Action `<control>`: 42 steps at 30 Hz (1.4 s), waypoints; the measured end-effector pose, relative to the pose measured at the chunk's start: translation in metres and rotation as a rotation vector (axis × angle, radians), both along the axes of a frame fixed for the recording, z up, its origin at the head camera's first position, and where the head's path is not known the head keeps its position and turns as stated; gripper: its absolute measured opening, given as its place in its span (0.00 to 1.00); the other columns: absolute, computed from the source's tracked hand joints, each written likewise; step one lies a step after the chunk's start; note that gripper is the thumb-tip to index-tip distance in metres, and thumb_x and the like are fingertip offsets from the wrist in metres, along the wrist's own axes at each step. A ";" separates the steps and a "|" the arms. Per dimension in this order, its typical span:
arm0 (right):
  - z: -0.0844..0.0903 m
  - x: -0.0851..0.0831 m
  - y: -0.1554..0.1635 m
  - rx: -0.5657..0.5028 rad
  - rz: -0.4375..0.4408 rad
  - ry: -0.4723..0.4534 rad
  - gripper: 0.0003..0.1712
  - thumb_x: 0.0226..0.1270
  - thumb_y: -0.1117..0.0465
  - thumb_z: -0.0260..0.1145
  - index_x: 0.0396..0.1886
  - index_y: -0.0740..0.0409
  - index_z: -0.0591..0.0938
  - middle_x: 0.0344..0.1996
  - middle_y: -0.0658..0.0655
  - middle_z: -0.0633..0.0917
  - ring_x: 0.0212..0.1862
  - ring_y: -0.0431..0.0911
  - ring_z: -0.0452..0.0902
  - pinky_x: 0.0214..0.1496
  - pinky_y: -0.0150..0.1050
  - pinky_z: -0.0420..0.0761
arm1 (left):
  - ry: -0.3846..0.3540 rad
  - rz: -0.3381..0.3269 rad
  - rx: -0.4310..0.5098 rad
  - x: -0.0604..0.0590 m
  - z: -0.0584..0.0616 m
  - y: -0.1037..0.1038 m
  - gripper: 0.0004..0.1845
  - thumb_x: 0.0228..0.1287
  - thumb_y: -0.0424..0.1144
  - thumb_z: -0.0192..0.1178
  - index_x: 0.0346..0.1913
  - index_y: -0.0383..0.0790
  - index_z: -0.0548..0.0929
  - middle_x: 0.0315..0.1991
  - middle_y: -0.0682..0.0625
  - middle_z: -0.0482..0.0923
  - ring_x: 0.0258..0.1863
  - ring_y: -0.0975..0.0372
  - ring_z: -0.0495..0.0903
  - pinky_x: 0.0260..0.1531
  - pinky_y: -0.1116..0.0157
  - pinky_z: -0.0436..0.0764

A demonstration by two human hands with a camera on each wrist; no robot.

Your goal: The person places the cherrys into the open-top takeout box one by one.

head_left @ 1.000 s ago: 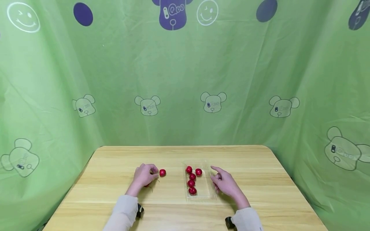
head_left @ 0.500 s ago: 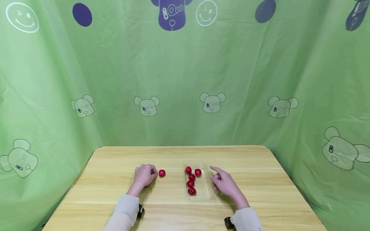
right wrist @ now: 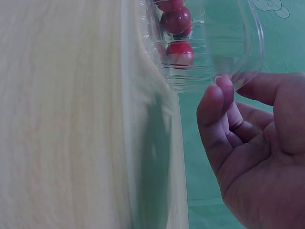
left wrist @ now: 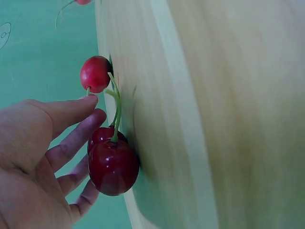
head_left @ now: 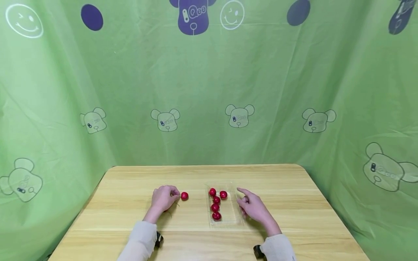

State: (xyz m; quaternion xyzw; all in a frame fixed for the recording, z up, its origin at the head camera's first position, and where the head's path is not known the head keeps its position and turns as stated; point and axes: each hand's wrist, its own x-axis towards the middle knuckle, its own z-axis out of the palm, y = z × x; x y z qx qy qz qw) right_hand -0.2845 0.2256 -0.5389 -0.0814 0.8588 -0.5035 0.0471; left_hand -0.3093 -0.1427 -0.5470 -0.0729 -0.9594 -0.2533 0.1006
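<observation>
In the left wrist view, my left hand (left wrist: 33,152) has its thumb and index fingertips at the short stem of a red cherry (left wrist: 95,74), pinching it. Two darker cherries (left wrist: 114,167) with green stems lie close by the other fingers; the head view hides them behind the hand. The same pinched cherry (head_left: 184,196) shows just right of the fingertips in the head view. My right hand (head_left: 253,206) holds the right edge of a clear plastic box (right wrist: 257,33) by thumb and fingertips. Several cherries (head_left: 215,207) lie along the box's left side.
A wood-grain table (head_left: 277,181) carries everything, its far edge against a green printed curtain (head_left: 202,145). Dark wrist cameras (head_left: 258,251) sit at both cuffs.
The cherry at my left fingertips has shifted slightly right, away from the hand. The right hand, the box and the cherries in it keep their places.
</observation>
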 end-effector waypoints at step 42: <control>-0.002 -0.001 0.000 0.013 0.007 0.005 0.31 0.78 0.67 0.60 0.77 0.63 0.67 0.24 0.63 0.83 0.19 0.46 0.76 0.21 0.40 0.81 | 0.141 -0.050 0.234 0.002 0.011 0.009 0.03 0.66 0.36 0.71 0.37 0.48 0.93 0.33 0.56 0.90 0.34 0.66 0.83 0.35 0.66 0.78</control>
